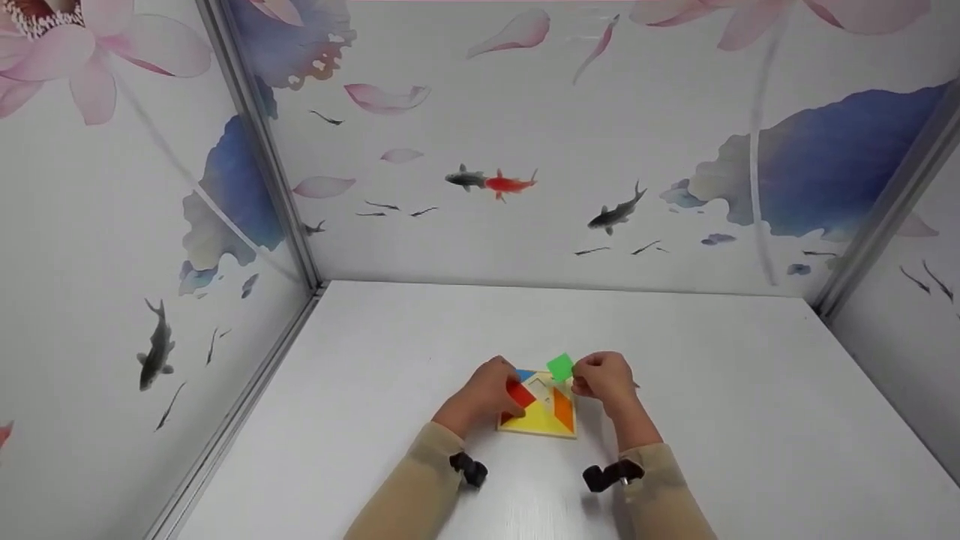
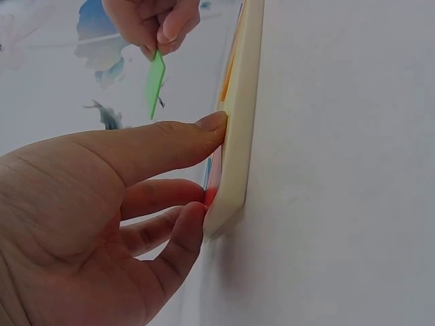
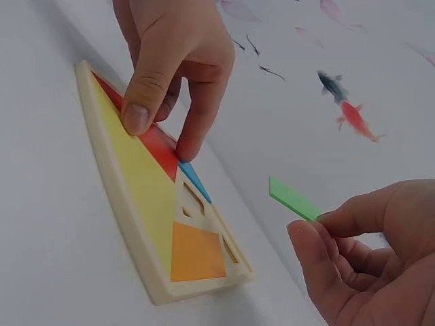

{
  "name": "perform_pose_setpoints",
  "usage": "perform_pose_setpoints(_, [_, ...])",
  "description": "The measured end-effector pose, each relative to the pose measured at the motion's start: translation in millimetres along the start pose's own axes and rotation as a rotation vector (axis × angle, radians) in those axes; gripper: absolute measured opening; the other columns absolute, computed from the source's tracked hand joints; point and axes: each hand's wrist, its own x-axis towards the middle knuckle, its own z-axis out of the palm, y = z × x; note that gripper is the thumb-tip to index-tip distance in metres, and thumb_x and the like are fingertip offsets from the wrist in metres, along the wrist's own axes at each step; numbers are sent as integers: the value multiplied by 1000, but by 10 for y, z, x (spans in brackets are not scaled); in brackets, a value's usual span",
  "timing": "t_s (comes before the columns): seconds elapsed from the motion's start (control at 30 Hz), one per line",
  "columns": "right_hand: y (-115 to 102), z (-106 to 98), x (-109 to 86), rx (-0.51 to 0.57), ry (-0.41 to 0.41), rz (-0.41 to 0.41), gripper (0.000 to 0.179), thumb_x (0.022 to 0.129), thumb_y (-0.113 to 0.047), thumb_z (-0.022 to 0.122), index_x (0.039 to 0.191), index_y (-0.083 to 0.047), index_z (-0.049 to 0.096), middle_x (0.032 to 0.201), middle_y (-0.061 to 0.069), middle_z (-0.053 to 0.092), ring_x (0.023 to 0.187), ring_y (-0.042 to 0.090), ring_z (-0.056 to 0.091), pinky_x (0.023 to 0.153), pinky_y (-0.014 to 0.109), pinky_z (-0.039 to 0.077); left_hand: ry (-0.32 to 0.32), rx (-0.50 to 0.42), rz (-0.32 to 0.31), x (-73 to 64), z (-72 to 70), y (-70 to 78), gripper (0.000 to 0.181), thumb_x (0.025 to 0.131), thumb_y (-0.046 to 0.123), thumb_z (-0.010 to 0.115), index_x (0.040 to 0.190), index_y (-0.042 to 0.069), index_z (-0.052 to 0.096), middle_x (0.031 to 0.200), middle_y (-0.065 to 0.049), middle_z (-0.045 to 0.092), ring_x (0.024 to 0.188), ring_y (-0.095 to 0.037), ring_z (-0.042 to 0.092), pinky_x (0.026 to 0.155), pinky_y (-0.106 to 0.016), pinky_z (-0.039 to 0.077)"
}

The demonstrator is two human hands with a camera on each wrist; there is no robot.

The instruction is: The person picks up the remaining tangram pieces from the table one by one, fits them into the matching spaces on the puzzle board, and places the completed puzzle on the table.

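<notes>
Near the far right corner of the puzzle tray (image 3: 130,210), a green piece (image 1: 559,367) is held clear — narrow pinch, right hand (image 1: 606,376). The left hand (image 1: 487,386) touches a red piece (image 1: 523,394) in the tray — whether it also pinches cannot be told. A white table (image 1: 712,420) supports the tray.

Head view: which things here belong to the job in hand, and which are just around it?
Job in hand:
- pale tray
- green piece, held above the table
- red piece
- yellow piece
- orange piece
- blue piece

Just around:
- white table
- black wrist cameras
- printed red fish
</notes>
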Motion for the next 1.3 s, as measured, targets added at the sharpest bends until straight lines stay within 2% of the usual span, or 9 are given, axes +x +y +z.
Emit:
perform_pose_setpoints(0.13, [25, 66, 10, -42, 25, -17, 16, 98, -9, 68, 110, 1, 69, 100, 14, 66, 77, 19, 65, 71, 24, 62, -5, 2, -3, 0, -6, 25, 49, 83, 22, 93, 124, 6, 72, 127, -3, 60, 113, -20, 55, 104, -36, 55])
perform_pose_setpoints(0.43, [89, 226, 10, -138, 21, -38, 15, 98, -12, 70, 109, -2, 70, 99, 14, 67, 85, 24, 64, 76, 25, 61, -5, -1, -6, -25, 3, -3, 49, 83, 21, 92, 125, 5, 72, 129, -4, 60, 115, -20, 56, 108, -38, 54])
perform_pose_setpoints(0.83, [92, 292, -26, -172, 30, -107, 11, 99, -11, 71, 107, -4, 73, 100, 13, 69, 87, 24, 65, 80, 28, 61, 0, -28, -10, -13, -17, 1, 49, 83, 21, 93, 125, 7, 70, 126, -2, 60, 113, -19, 56, 107, -37, 54])
perform_pose_setpoints(1.1, [114, 361, -39, -222, 50, -174, 9, 98, -11, 70, 99, -4, 75, 92, 11, 70, 79, 21, 63, 71, 27, 57, 12, -13, 23, -34, -32, 19, 51, 81, 19, 94, 123, 2, 72, 124, -4, 61, 111, -20, 57, 107, -39, 54])
perform_pose_setpoints(1.3, [97, 383, -46, -236, 43, -151, 8, 99, -12, 71, 101, -5, 75, 94, 11, 70, 82, 22, 63, 73, 26, 57, 12, -4, 21, -13, -27, 15, 51, 81, 19, 94, 124, 3, 72, 124, -4, 61, 111, -20, 57, 107, -38, 54])
